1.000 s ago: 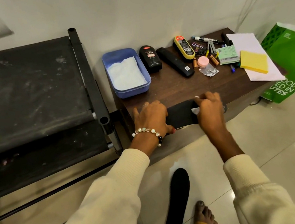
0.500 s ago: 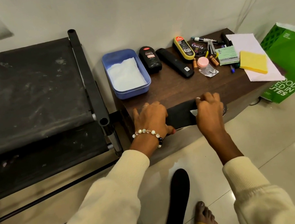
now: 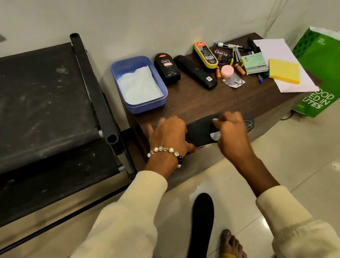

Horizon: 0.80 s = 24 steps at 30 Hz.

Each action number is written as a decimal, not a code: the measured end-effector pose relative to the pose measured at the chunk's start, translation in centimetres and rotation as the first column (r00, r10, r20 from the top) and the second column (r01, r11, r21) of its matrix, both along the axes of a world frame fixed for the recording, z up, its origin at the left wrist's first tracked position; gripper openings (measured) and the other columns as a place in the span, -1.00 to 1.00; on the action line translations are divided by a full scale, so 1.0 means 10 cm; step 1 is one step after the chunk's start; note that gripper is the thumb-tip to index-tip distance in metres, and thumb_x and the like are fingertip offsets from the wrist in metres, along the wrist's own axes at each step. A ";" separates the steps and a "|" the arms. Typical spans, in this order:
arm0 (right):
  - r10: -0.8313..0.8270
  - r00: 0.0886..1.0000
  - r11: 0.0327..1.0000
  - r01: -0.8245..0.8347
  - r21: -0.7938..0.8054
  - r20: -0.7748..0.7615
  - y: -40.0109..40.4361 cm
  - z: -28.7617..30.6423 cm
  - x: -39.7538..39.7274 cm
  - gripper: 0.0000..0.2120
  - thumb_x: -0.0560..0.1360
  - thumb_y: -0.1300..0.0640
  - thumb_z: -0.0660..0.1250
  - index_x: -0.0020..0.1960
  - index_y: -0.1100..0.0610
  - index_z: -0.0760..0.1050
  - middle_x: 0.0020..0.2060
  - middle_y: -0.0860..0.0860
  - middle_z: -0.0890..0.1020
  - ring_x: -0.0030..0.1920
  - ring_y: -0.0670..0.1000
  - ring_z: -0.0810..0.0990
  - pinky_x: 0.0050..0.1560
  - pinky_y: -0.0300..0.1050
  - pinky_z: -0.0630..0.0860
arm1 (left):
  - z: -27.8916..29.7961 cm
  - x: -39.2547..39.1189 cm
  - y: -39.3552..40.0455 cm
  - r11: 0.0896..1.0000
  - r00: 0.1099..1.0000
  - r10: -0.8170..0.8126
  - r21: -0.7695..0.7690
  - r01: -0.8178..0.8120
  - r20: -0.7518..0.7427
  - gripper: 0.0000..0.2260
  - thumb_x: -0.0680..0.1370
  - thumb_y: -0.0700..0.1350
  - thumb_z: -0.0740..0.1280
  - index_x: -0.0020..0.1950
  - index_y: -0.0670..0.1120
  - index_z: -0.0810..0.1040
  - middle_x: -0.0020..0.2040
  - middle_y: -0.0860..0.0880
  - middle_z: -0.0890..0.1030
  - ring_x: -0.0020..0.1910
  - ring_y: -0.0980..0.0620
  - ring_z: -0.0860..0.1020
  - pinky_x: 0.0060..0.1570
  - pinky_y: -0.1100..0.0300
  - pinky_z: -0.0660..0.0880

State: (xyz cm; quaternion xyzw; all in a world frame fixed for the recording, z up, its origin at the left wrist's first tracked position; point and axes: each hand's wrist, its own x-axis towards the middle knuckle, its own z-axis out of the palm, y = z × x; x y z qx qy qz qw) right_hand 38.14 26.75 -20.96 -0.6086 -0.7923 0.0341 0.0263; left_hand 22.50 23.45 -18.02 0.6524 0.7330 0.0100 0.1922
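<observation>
Tissue (image 3: 137, 85) lies in blue tub (image 3: 147, 107) (hands (image 3: 168, 135) on insole (image 3: 199, 130), right (image 3: 230, 129) pinching a wad (image 3: 215, 136)).

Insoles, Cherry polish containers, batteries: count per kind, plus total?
Insoles: 2 (table insole, floor insole)
Cherry polish containers: 2 (bottle, tin)
Batteries: 2
Total: 6

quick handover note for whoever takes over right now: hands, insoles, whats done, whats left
Left hand: flat, pressing one end of the black insole down at the front edge of the wooden table.
Right hand: fingers curled round a white wipe, on that insole.
Done: cannot tell how much is wiped.
Left: probably finish this one, then the second insole lying on the floor.
</observation>
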 end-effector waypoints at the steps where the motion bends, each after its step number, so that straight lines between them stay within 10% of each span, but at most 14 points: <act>1: 0.081 0.997 0.997 -0.081 -0.002 -0.010 -0.07 0.00 -0.07 -0.57 0.51 0.30 0.28 0.37 0.21 0.39 0.24 0.13 0.43 0.24 0.13 0.33 0.19 -0.08 0.37 | 0.01 0.01 0.00 1.000 1.000 0.001 0.000 -0.001 -0.017 -0.55 0.37 0.17 0.51 0.17 0.00 0.58 0.19 0.00 0.53 0.28 -0.08 0.41 0.35 -0.19 0.21; 4: 0.239 0.971 0.971 -0.238 0.022 -0.004 -0.16 -0.04 -0.09 -0.53 0.36 0.41 0.39 0.26 0.26 0.49 0.13 0.20 0.52 0.12 0.22 0.44 0.05 0.01 0.47 | 0.04 0.04 -0.01 1.000 0.999 0.002 -0.009 -0.002 -0.047 -0.55 0.39 0.18 0.48 0.19 0.00 0.58 0.18 -0.01 0.55 0.29 -0.10 0.43 0.39 -0.29 0.12; 10: -0.049 0.998 0.998 0.051 0.047 -0.044 -0.12 0.00 0.38 -0.57 0.47 0.38 0.29 0.34 0.23 0.43 0.23 0.15 0.46 0.23 0.14 0.34 0.14 -0.14 0.36 | 0.07 0.08 -0.04 1.000 0.997 0.005 -0.019 -0.007 -0.077 -0.55 0.41 0.26 0.42 0.12 -0.03 0.61 0.15 -0.04 0.57 0.27 -0.12 0.45 0.41 -0.35 0.01; 16: 0.181 0.980 0.983 -0.179 0.040 -0.080 -0.32 -0.10 0.11 -0.51 0.21 0.54 0.43 0.13 0.35 0.56 -0.01 0.26 0.57 0.02 0.28 0.51 -0.08 0.04 0.54 | 0.05 0.22 -0.03 1.000 0.995 0.005 0.009 -0.004 -0.102 -0.59 0.45 0.12 0.45 0.18 -0.09 0.54 0.20 -0.05 0.52 0.31 -0.13 0.41 0.43 -0.34 -0.01; 24: 0.018 0.995 0.996 -0.009 0.093 -0.093 -0.31 -0.08 0.39 -0.60 0.24 0.56 0.41 0.06 0.36 0.59 -0.02 0.27 0.59 0.05 0.29 0.51 -0.08 0.03 0.55 | 0.00 0.26 -0.02 0.998 0.995 -0.023 0.049 0.028 -0.094 -0.57 0.46 0.05 0.47 0.25 -0.11 0.54 0.25 -0.09 0.50 0.29 -0.15 0.43 0.48 -0.17 0.01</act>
